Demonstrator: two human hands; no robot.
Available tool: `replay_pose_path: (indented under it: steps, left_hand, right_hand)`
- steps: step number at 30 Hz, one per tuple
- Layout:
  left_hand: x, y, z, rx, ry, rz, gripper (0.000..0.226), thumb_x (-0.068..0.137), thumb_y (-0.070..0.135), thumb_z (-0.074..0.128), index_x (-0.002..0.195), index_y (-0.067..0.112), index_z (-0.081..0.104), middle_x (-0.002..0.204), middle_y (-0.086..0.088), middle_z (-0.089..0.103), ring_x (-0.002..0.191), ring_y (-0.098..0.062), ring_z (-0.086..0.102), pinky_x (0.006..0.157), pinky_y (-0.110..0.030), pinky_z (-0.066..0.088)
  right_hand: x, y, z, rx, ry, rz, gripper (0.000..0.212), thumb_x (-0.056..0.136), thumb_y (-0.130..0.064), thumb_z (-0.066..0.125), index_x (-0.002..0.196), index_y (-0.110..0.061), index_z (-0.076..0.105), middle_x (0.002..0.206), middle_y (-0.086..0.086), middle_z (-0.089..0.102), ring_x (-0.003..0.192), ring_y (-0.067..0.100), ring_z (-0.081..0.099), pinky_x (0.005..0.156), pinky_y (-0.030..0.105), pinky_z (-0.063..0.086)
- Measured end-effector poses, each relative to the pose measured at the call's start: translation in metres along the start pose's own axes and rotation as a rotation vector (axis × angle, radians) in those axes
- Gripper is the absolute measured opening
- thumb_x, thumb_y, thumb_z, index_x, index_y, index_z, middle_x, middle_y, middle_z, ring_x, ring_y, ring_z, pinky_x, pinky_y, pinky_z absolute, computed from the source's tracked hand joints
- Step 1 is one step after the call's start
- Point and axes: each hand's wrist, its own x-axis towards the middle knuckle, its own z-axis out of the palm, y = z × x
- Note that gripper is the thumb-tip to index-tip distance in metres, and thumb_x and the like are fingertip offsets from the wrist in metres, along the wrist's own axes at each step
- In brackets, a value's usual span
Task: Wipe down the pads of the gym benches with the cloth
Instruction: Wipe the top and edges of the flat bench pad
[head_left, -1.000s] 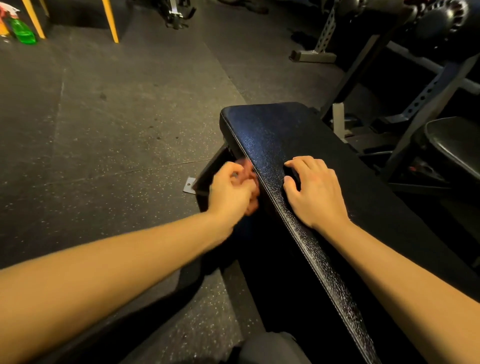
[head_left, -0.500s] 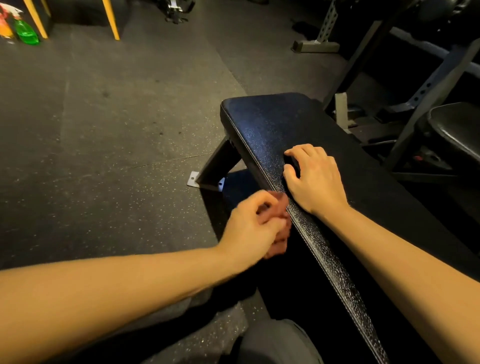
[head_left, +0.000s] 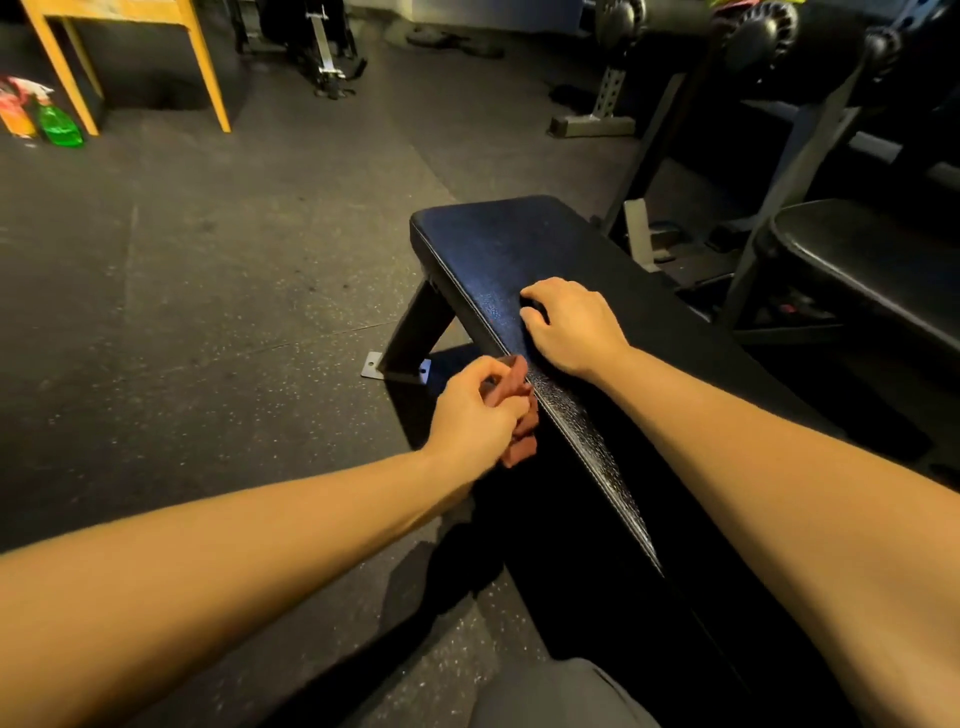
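Left hand (head_left: 475, 413) clenched around reddish cloth (head_left: 519, 449) at bench pad (head_left: 519, 244) edge; right hand (head_left: 574, 327) empty, palm-down atop it, fingers bent.

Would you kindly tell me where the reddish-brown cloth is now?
Head view, centre: the reddish-brown cloth is gripped in the left hand against the left edge of the black bench pad, near the right hand.

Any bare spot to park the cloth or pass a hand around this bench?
Free: the bench pad's far end, beyond the right hand; the floor left of the bench leg, toward the yellow table. Crowded: the pad's near-left edge, where the left hand grips the cloth beside the right hand; the gap to the second bench, filled with rack frame.
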Motion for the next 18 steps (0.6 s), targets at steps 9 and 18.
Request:
replay_pose_path:
  steps: [9, 18]
  left_hand:
    - [-0.05, -0.004, -0.002, 0.253, -0.008, 0.049, 0.016, 0.062, 0.029, 0.082, 0.068, 0.027, 0.067, 0.071, 0.004, 0.07, 0.07, -0.017, 0.063, 0.073, -0.031, 0.05]
    - [0.029, 0.003, 0.007, -0.02, 0.31, -0.131, 0.018, 0.089, -0.003, 0.066, 0.096, 0.011, 0.057, 0.099, -0.019, 0.072, 0.071, -0.029, 0.073, 0.067, -0.048, 0.064]
  right_hand:
    - [-0.145, 0.034, -0.03, 0.112, 0.132, 0.054, 0.021, 0.097, -0.017, 0.058, 0.114, -0.017, 0.069, 0.126, -0.001, 0.064, 0.119, 0.026, 0.057, 0.102, 0.045, 0.044]
    - [-0.191, 0.037, -0.028, 0.012, 0.048, 0.151, 0.034, 0.103, -0.026, 0.049, 0.135, -0.022, 0.059, 0.138, -0.004, 0.058, 0.124, 0.021, 0.053, 0.103, 0.042, 0.041]
